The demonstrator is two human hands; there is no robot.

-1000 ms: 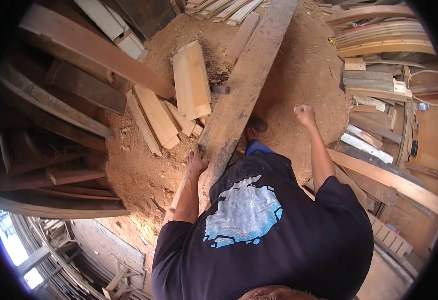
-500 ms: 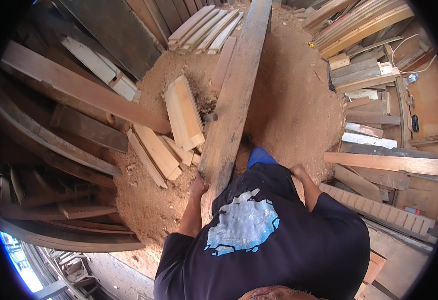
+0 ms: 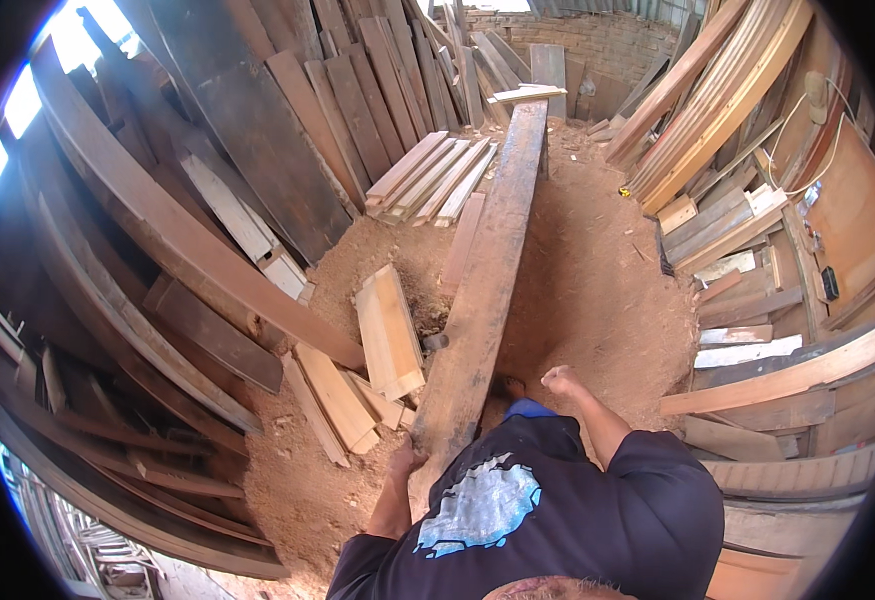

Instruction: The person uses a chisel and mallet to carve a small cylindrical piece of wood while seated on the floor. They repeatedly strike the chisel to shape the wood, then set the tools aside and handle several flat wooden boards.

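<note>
A long, worn wooden beam bench point(image 3: 488, 270) runs away from me from the near middle. My left hand point(image 3: 405, 460) is at its near left edge, fingers closed against the wood. To the right of the bench, my right hand point(image 3: 561, 380) is raised over the floor, its fingers curled in with nothing visible in them. A thin pale strip of wood point(image 3: 527, 94) lies across the bench's far end. Left of the bench, pale cut boards point(image 3: 390, 335) lie on the sawdust, with more light boards point(image 3: 336, 398) nearer me.
Several planed boards point(image 3: 433, 178) lie side by side farther back. Dark planks point(image 3: 363, 115) lean along the left, and a thick beam point(image 3: 188, 235) slants toward the floor. Stacked timber point(image 3: 723, 105) and offcuts point(image 3: 748, 352) line the right. Sawdust covers the floor point(image 3: 598, 270).
My view has tilted up, showing the bench's far end and back wall. My right hand has moved forward and up from beside my body. My left hand stays at the bench's near edge.
</note>
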